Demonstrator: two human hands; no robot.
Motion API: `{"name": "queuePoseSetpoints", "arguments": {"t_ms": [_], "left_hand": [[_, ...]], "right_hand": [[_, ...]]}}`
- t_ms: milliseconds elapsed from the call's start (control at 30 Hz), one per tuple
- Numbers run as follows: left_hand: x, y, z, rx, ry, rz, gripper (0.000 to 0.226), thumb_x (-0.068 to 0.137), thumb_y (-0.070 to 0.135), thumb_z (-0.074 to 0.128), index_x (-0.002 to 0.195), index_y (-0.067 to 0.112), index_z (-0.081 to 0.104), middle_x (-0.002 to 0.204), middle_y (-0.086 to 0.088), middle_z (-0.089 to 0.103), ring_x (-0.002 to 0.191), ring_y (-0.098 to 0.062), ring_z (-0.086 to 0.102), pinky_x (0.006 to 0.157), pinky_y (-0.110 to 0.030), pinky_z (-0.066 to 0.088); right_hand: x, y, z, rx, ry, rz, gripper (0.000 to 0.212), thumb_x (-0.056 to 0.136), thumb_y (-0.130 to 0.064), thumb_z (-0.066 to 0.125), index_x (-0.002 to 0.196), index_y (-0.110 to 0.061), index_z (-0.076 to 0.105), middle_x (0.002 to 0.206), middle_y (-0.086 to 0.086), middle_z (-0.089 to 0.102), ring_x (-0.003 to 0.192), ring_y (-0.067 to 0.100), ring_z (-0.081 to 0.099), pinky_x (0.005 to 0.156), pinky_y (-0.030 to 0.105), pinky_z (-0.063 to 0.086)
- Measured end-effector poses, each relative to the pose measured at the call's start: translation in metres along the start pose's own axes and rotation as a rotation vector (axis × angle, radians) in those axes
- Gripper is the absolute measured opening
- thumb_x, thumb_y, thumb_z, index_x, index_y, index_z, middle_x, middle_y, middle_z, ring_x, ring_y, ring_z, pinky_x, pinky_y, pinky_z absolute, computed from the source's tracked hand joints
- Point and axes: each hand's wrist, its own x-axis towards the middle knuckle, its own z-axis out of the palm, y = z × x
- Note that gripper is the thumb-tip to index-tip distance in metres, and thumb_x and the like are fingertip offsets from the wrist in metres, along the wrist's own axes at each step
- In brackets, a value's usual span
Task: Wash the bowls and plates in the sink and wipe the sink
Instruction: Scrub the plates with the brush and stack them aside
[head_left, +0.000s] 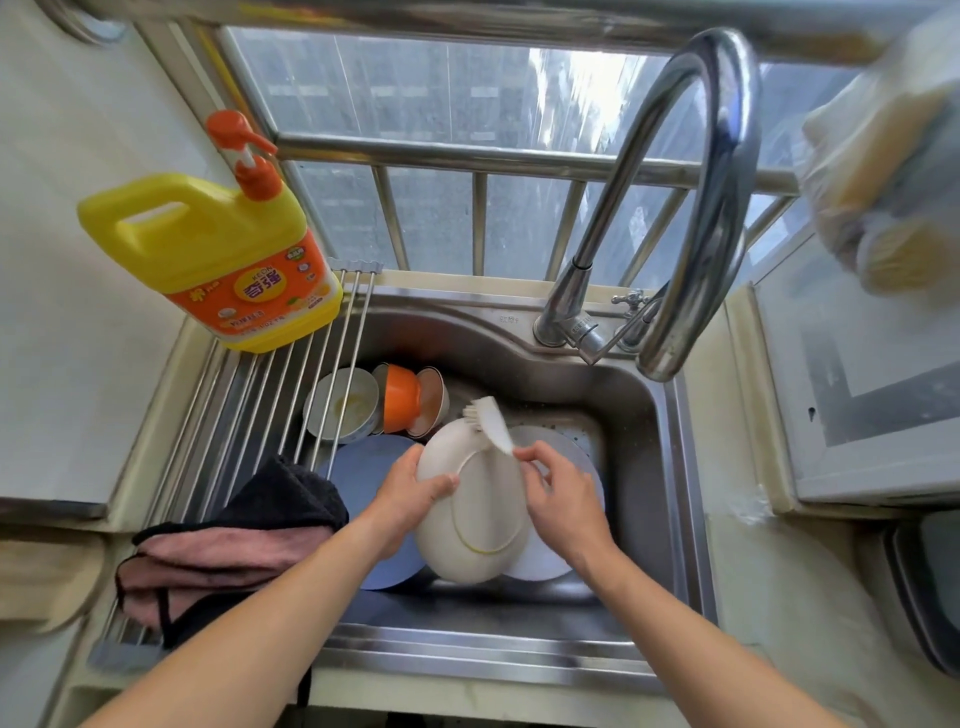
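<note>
Your left hand (410, 493) grips the cream plate (470, 512), right hand (558, 493) pinching the brush (488, 421) (scrubbing); bowls (374, 402), other plates and sink (670, 467) still wait.

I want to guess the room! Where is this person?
Most likely a home kitchen, at the sink by a window. Dirty bowls lie under a curved tap, and a yellow soap bottle stands nearby.
</note>
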Motion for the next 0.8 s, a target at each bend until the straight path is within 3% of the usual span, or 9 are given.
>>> {"name": "queuePoseSetpoints", "arguments": {"t_ms": [100,200,367,433,500,533,633,700,800], "left_hand": [[0.001,0.003,-0.005,0.029,-0.063,-0.010,0.030,0.088,0.015,0.073,0.115,0.021,0.060,0.109,-0.004,0.072,0.102,-0.024,0.070,0.088,-0.045,0.058],[0.000,0.006,-0.005,0.050,-0.101,-0.017,0.030,0.088,0.015,0.073,0.115,0.018,0.061,0.107,-0.005,0.074,0.099,-0.024,0.071,0.088,-0.046,0.059],[0.000,0.012,-0.001,0.052,-0.083,-0.005,0.031,0.088,0.013,0.073,0.116,0.018,0.061,0.108,-0.005,0.073,0.100,-0.024,0.071,0.084,-0.041,0.059],[0.000,0.013,0.000,0.058,-0.084,-0.007,0.030,0.088,0.015,0.073,0.116,0.018,0.061,0.108,-0.005,0.073,0.100,-0.025,0.071,0.085,-0.043,0.060],[0.000,0.014,0.002,0.062,-0.083,-0.006,0.030,0.088,0.016,0.073,0.115,0.017,0.061,0.107,-0.006,0.073,0.099,-0.025,0.071,0.086,-0.046,0.060],[0.000,0.015,0.004,0.059,-0.079,-0.007,0.029,0.089,0.017,0.073,0.115,0.017,0.061,0.107,-0.007,0.073,0.098,-0.026,0.071,0.086,-0.046,0.060],[0.002,0.019,0.009,-0.018,-0.047,-0.035,0.023,0.093,0.019,0.070,0.115,0.017,0.061,0.109,-0.008,0.073,0.097,-0.024,0.071,0.078,-0.040,0.059],[0.002,0.022,0.010,-0.097,-0.018,-0.093,0.015,0.099,0.023,0.062,0.113,0.018,0.061,0.110,-0.007,0.072,0.095,-0.023,0.070,0.073,-0.037,0.056],[0.006,0.021,0.011,-0.205,0.006,-0.169,0.020,0.103,0.030,0.054,0.119,0.019,0.059,0.115,-0.008,0.071,0.105,-0.029,0.068,0.089,-0.048,0.057]], "right_hand": [[-0.005,0.002,-0.001,-0.035,-0.028,-0.059,0.016,0.101,-0.030,0.055,0.109,-0.038,0.066,0.054,-0.017,0.054,0.049,0.012,0.047,0.053,0.028,0.035],[0.006,0.011,-0.009,-0.067,0.079,0.172,0.017,0.101,-0.027,0.049,0.105,-0.031,0.065,0.072,-0.010,0.066,0.066,0.016,0.061,0.061,0.034,0.047],[0.000,-0.011,-0.016,0.009,-0.107,-0.001,0.015,0.100,-0.031,0.054,0.103,-0.035,0.068,0.053,-0.018,0.055,0.048,0.006,0.049,0.052,0.024,0.038],[0.009,-0.003,-0.024,-0.019,-0.061,0.081,0.016,0.100,-0.031,0.052,0.102,-0.034,0.068,0.064,-0.016,0.061,0.059,0.003,0.057,0.061,0.028,0.048],[0.015,0.005,-0.033,-0.055,-0.018,0.197,0.018,0.099,-0.030,0.048,0.101,-0.033,0.066,0.080,-0.010,0.067,0.078,0.013,0.065,0.073,0.035,0.055],[0.016,0.007,-0.032,-0.051,-0.020,0.184,0.018,0.099,-0.030,0.048,0.101,-0.034,0.066,0.079,-0.011,0.066,0.078,0.013,0.065,0.073,0.035,0.055],[0.004,-0.007,-0.027,-0.002,-0.104,-0.004,0.015,0.099,-0.029,0.054,0.101,-0.034,0.069,0.053,-0.018,0.054,0.051,0.005,0.047,0.054,0.024,0.039],[0.000,-0.003,-0.021,-0.035,-0.091,-0.028,0.015,0.100,-0.030,0.054,0.103,-0.035,0.068,0.056,-0.020,0.059,0.048,0.008,0.049,0.052,0.025,0.041],[0.001,0.009,-0.016,-0.047,0.014,0.120,0.017,0.100,-0.032,0.049,0.103,-0.036,0.066,0.075,-0.011,0.068,0.064,0.012,0.060,0.064,0.038,0.054]]}}
